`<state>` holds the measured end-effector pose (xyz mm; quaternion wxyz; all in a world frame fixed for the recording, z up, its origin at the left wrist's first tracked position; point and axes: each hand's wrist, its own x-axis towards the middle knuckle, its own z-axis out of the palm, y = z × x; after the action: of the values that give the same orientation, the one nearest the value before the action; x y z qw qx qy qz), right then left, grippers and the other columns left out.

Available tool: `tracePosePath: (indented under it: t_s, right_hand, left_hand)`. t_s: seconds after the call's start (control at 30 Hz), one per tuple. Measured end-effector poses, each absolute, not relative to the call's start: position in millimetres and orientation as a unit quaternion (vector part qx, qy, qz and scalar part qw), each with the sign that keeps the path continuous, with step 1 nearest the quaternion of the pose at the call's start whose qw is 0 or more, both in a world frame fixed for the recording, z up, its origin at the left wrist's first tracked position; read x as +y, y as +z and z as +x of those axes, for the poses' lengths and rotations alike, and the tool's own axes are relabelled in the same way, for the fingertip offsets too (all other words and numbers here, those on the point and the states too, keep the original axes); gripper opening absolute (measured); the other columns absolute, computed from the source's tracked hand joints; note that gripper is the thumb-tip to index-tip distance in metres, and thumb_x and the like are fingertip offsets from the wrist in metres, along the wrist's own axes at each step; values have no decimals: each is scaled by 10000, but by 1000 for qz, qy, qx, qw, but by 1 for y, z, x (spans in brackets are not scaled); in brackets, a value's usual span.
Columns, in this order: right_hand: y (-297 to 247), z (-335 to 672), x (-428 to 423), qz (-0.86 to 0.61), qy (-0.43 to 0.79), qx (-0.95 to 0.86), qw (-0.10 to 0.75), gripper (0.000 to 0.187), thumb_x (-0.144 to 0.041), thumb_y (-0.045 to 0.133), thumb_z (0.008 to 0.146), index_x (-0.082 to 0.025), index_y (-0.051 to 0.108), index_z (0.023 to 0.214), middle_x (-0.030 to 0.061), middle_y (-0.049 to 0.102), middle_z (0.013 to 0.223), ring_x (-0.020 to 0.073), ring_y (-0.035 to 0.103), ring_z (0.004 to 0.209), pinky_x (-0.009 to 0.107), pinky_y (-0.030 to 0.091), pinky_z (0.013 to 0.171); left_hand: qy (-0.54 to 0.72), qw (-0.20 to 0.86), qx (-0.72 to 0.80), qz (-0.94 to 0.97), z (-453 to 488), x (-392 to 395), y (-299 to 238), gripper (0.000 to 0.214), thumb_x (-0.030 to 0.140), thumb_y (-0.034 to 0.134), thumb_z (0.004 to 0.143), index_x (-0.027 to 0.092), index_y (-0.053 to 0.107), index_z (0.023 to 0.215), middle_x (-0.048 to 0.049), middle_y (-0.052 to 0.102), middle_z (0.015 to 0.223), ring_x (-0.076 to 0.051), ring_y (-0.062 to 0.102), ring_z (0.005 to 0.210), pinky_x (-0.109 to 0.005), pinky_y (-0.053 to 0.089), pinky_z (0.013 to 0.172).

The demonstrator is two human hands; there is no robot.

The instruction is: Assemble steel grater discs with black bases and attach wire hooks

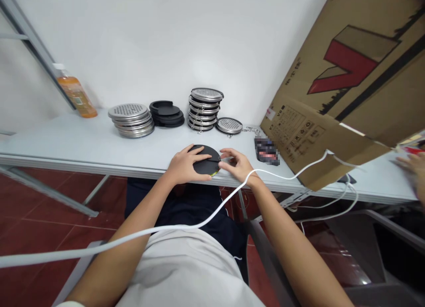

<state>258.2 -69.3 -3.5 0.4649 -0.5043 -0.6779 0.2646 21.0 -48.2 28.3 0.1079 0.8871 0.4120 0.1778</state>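
A round black disc (206,165) lies near the table's front edge, with a strip of yellow-green showing at its near rim. My left hand (189,164) spans it, fingers spread over the top and thumb along the near side, gripping it against the table. At the disc's right rim, the thumb and forefinger of my right hand (237,165) close around a small metal chain end (219,159), mostly hidden by the fingertips. Behind stand a stack of chained metal-and-black discs (205,110) and a single perforated disc (229,125) lying flat.
Left of these are perforated metal lids (131,120) and black covers (166,113). An orange bottle (77,92) stands far left. Loose chains (253,130) and a blurred-out dark item (266,151) lie near a large carton (315,99). A white cable (212,215) crosses my right wrist. Another person's hand (415,163) shows far right.
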Motion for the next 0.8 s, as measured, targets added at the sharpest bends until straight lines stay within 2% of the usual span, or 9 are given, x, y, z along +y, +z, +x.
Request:
tracePosePath:
  t_s: [0.07, 0.1, 0.23, 0.3, 0.4, 0.47, 0.57, 0.7, 0.8]
  right_hand:
    - [-2, 258, -70, -483, 243, -726, 424, 616, -421, 824, 661, -222, 634, 1213, 81, 661, 1116, 211, 616, 958, 355, 477, 871]
    - [-2, 260, -70, -475, 238, -740, 411, 606, -407, 826, 662, -223, 647, 1210, 87, 648, 1138, 210, 606, 957, 353, 474, 869]
    - [-1, 267, -69, -479, 281, -730, 397, 391, -369, 673, 816, -175, 692, 1155, 68, 670, 942, 159, 562, 749, 316, 468, 730]
    - [-2, 269, -67, -486, 295, -716, 405, 358, -339, 615, 846, -160, 692, 1146, 57, 669, 893, 141, 529, 698, 306, 455, 700]
    - [-3, 268, -65, -472, 311, -710, 421, 467, -309, 604, 836, -177, 611, 1284, 53, 654, 971, 117, 496, 666, 286, 447, 671]
    - [-4, 266, -63, -466, 311, -719, 411, 525, -305, 598, 836, -184, 563, 1345, 39, 639, 937, 108, 470, 632, 273, 436, 637]
    - [-5, 264, -62, -479, 272, -739, 389, 427, -298, 565, 854, -162, 638, 1252, 27, 620, 838, 120, 472, 634, 278, 434, 643]
    - [-5, 264, -63, -494, 226, -733, 410, 322, -298, 535, 875, -164, 705, 1114, 42, 635, 845, 147, 533, 709, 294, 445, 704]
    - [-7, 263, -63, -506, 221, -717, 425, 261, -294, 548, 857, -161, 711, 1011, 30, 629, 772, 142, 518, 657, 285, 427, 656]
  left_hand:
    - [182, 107, 411, 887, 21, -47, 27, 768, 708, 688, 647, 393, 580, 1339, 52, 413, 1533, -329, 276, 1450, -466, 303, 1159]
    - [183, 107, 411, 887, 21, -47, 26, 770, 709, 691, 643, 392, 584, 1336, 52, 416, 1531, -332, 278, 1449, -470, 303, 1158]
    - [177, 112, 414, 886, 21, -45, 26, 772, 695, 712, 628, 405, 586, 1332, 53, 420, 1528, -343, 284, 1446, -483, 313, 1150]
    - [176, 114, 411, 887, 20, -45, 27, 763, 689, 714, 632, 413, 583, 1332, 58, 416, 1530, -342, 282, 1448, -489, 316, 1147]
    - [176, 115, 406, 889, 20, -45, 28, 758, 688, 713, 635, 413, 586, 1329, 57, 418, 1528, -345, 283, 1447, -498, 317, 1145]
    - [178, 116, 401, 891, 19, -44, 28, 760, 689, 713, 634, 404, 589, 1328, 52, 421, 1527, -348, 283, 1447, -500, 315, 1146]
    - [182, 116, 398, 892, 18, -44, 27, 763, 684, 716, 633, 401, 588, 1330, 51, 424, 1525, -349, 285, 1445, -503, 312, 1149]
    - [180, 120, 397, 892, 18, -43, 27, 756, 687, 717, 632, 412, 589, 1324, 58, 426, 1523, -356, 290, 1442, -507, 316, 1147]
    - [181, 122, 394, 893, 18, -43, 27, 757, 691, 719, 627, 410, 594, 1319, 61, 426, 1523, -355, 289, 1444, -500, 316, 1150]
